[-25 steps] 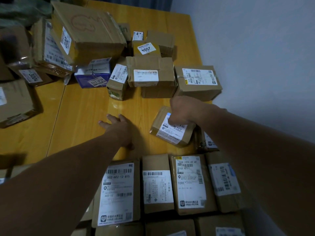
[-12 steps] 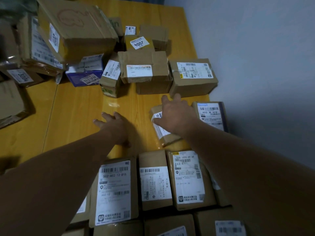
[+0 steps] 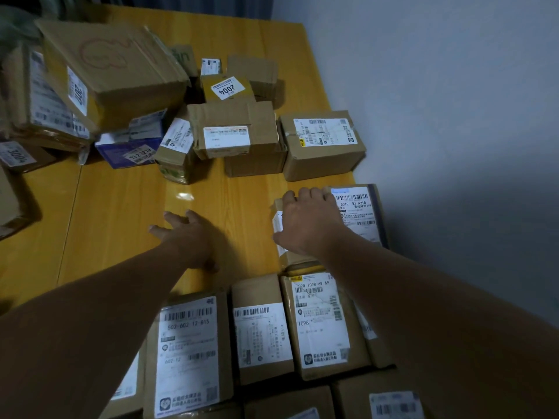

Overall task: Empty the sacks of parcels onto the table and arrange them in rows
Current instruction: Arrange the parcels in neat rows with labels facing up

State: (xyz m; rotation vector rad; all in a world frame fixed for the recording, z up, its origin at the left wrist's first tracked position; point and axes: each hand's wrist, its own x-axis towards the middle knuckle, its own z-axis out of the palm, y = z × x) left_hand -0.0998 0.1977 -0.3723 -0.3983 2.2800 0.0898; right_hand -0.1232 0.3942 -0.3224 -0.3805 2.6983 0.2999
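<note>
My right hand [image 3: 305, 225] lies over a small brown parcel [image 3: 279, 226], fingers curled over its far edge and thumb at its left side. Right beside it, at the table's right edge, a flat parcel labelled A219 [image 3: 360, 213] lies label up. On the bare wood to the left, my left hand [image 3: 187, 237] rests flat with the fingers spread and holds nothing. Nearest me is a row of labelled parcels [image 3: 260, 331] set side by side, with more below it. No sack can be made out.
A loose pile of boxes fills the far side: a big tilted carton [image 3: 112, 68], a blue box [image 3: 127, 149], a yellow box marked 2004 [image 3: 227, 87] and a brown box [image 3: 323, 143]. The wooden table [image 3: 121, 213] ends at a grey wall on the right.
My right hand has set the A219 parcel down by the right edge and shifted onto the small parcel beside it. My left hand has stayed on the table.
</note>
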